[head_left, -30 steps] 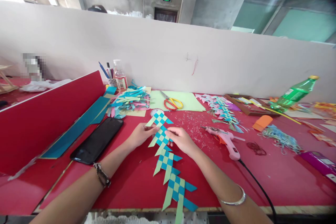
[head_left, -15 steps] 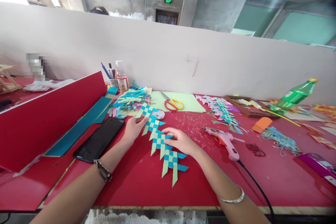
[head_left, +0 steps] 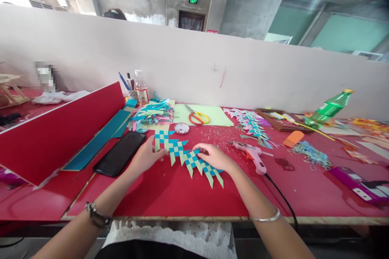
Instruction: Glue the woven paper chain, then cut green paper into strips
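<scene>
One left hand and one right hand make two, at one woven paper strip. Behind the strip are one pair of scissors, one round dish, one clear bottle and one green bottle. One phone is left of the strip, one glue gun right of it.

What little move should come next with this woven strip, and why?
Perhaps turn the woven strip level with the near edge of the red table: it slants, and your left hand at its upper end and right hand farther along seem placed to guide it.
</scene>
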A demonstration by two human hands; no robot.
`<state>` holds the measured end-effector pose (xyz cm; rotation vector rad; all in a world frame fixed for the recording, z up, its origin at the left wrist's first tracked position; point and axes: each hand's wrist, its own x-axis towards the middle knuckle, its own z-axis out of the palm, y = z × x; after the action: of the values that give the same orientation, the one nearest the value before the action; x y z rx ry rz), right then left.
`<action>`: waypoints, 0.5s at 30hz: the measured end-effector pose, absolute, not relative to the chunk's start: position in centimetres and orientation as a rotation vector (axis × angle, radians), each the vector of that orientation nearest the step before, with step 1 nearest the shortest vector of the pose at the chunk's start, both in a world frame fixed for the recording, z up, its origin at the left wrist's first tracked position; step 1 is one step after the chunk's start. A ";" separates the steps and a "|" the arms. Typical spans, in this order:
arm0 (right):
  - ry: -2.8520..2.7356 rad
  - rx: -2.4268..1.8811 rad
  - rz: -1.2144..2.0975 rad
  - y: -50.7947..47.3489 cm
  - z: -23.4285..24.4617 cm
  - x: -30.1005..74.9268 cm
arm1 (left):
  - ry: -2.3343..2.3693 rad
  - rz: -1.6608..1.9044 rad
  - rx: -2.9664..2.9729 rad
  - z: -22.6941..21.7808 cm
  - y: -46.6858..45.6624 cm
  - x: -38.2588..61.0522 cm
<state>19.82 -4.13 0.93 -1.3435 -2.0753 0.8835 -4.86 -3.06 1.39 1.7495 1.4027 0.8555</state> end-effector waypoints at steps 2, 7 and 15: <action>-2.100 -1.369 0.774 -4.6 1.0 19.7 | 1.570 0.629 1.932 1.4 -4.5 -5.5; -2.222 -1.431 0.331 -6.4 1.0 18.3 | 1.887 0.592 2.539 1.7 -6.8 -5.3; -2.439 -1.391 0.169 -8.6 0.4 16.8 | 1.111 0.175 2.854 -0.1 -6.2 -3.3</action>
<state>16.79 -8.63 0.41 -1.3908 -2.4391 0.1688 -3.26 -6.23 -0.12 2.8537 1.1109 0.1755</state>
